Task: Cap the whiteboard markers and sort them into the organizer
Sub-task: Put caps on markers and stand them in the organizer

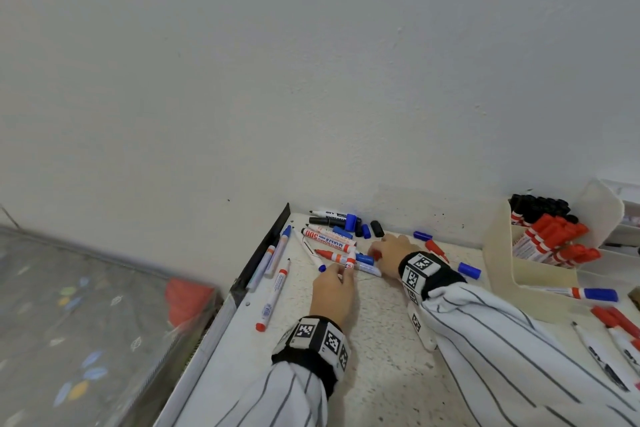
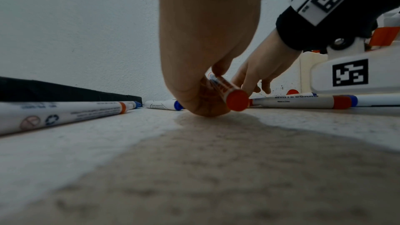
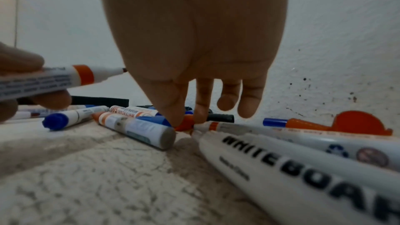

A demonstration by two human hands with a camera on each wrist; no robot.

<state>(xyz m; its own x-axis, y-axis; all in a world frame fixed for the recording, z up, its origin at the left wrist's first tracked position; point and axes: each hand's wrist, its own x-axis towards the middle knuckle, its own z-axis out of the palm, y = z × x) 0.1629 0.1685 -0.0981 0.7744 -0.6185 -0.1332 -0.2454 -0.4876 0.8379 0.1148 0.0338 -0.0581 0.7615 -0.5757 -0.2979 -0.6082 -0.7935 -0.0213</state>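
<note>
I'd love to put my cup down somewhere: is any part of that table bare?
Yes: the table is bare between the two striped sleeves. The far corner by the wall is crowded with markers and loose caps.

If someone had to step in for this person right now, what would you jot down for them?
Left hand: holds an uncapped red marker, tip bare.
Right hand: thumb and forefinger pinch a red cap in the pile.
Organizer: on the right, already holds capped red and black markers.
Left to do: cap the held marker, then cap and sort the loose markers and caps by the wall, plus those near the organizer.
</note>
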